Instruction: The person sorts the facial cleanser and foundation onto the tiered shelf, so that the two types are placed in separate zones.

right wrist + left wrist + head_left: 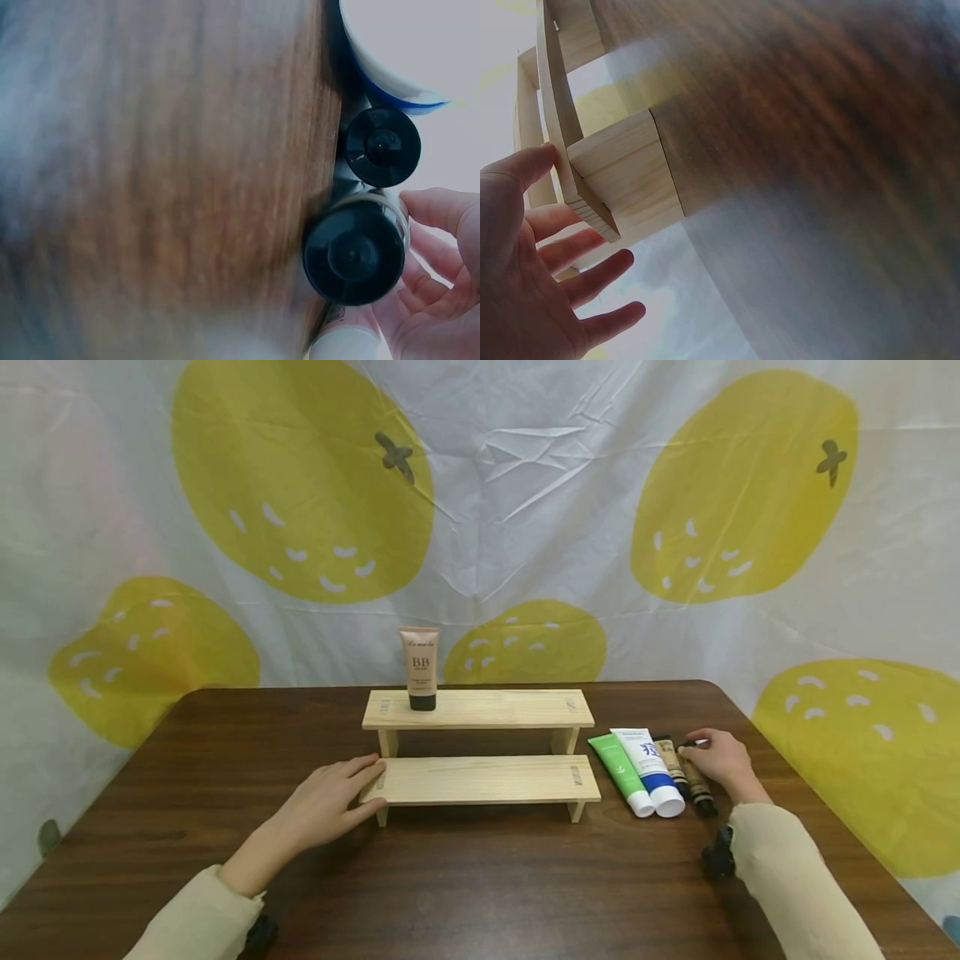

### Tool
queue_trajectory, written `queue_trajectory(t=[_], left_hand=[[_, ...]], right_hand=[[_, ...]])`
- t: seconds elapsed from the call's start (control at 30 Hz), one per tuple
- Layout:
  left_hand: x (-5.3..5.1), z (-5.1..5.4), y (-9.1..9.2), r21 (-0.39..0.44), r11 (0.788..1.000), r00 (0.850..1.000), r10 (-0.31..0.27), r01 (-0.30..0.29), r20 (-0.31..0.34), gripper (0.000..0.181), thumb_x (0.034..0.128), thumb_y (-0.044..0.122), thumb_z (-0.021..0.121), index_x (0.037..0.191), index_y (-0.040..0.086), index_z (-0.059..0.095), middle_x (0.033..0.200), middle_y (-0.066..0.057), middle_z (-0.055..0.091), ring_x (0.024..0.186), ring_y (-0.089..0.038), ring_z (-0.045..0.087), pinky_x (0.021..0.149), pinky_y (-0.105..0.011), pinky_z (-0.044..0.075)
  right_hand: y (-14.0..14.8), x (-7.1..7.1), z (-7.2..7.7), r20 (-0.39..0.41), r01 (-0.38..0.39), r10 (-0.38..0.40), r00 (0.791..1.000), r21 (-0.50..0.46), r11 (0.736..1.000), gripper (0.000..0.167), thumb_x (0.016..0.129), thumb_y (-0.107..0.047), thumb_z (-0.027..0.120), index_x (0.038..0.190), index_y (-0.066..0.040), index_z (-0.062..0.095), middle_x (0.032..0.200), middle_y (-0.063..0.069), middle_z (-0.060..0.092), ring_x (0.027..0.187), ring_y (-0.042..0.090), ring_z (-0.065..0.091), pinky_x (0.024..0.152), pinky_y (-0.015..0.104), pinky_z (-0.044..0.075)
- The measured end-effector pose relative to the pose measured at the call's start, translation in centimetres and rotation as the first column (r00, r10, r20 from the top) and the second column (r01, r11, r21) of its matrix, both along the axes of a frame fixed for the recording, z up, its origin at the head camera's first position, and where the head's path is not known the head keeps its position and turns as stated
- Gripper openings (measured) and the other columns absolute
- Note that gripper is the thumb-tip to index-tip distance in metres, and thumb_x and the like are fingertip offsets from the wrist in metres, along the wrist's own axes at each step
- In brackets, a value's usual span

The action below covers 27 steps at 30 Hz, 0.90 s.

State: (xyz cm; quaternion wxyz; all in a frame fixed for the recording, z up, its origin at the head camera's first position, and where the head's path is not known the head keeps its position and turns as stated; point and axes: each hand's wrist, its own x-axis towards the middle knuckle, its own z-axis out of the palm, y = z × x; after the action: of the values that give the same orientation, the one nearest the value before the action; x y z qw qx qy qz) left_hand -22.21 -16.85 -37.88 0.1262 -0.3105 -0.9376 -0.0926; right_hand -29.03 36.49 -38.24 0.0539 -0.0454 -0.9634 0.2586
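A two-step wooden display stand (pixel 480 779) stands mid-table. My left hand (pixel 330 797) rests on the left end of its lower step, thumb at the front edge, fingers extended and spread. On the upper step a beige BB cream tube (pixel 422 664) stands upright on its black cap. My right hand (pixel 723 762) holds the upper part of a brown tube with a black cap (pixel 354 253), thumb on one side and bent fingers on the other. This tube lies rightmost in the head view, beside another gold-and-black tube (pixel 669 760).
Left of the brown tubes lie a white-and-blue tube (pixel 648 764) and a green tube (pixel 622 774). A white-capped item (pixel 346 343) shows below the held tube in the right wrist view. Behind the dark wooden table (pixel 480 893) hangs a lemon-print curtain (pixel 525 527).
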Motion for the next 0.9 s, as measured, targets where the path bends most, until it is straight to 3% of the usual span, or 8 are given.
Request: queue_trajectory(t=[0.33, 0.6, 0.9], left_hand=[[0.0, 0.0, 0.0, -0.001, 1.000, 1.000, -0.007, 0.007, -0.011, 0.053, 0.0872, 0.038, 0.053, 0.126, 0.001, 0.049, 0.124, -0.017, 0.047, 0.106, -0.033, 0.048, 0.083, -0.050, 0.037], [0.0, 0.0, 0.0, 0.003, 1.000, 1.000, -0.012, 0.012, -0.027, 0.053, 0.0865, 0.037, 0.055, 0.125, 0.001, 0.050, 0.123, -0.017, 0.048, 0.105, -0.033, 0.049, 0.082, -0.050, 0.038], [0.0, 0.0, 0.0, -0.001, 1.000, 1.000, -0.012, 0.012, -0.019, 0.053, 0.0870, 0.037, 0.054, 0.125, 0.001, 0.049, 0.123, -0.017, 0.047, 0.105, -0.033, 0.049, 0.082, -0.050, 0.038]], right_hand=[[0.3, 0.3, 0.7, -0.036, -0.032, 0.032, 0.999, 0.002, 0.999, 0.034, 0.083, -0.017, 0.056, 0.103, 0.011, 0.055, 0.084, 0.023, 0.056, 0.074, 0.031, 0.051, 0.061, 0.037, 0.041], [0.4, 0.8, 1.7, -0.007, -0.061, 0.061, 0.998, -0.054, 0.997, 0.034, 0.084, -0.014, 0.054, 0.106, 0.011, 0.054, 0.085, 0.020, 0.054, 0.067, 0.021, 0.054, 0.056, 0.028, 0.045], [0.2, 1.4, 2.8, -0.009, -0.128, 0.127, 0.992, -0.111, 0.986, 0.032, 0.085, -0.012, 0.052, 0.106, 0.013, 0.053, 0.088, 0.021, 0.052, 0.068, 0.023, 0.057, 0.059, 0.029, 0.049]])
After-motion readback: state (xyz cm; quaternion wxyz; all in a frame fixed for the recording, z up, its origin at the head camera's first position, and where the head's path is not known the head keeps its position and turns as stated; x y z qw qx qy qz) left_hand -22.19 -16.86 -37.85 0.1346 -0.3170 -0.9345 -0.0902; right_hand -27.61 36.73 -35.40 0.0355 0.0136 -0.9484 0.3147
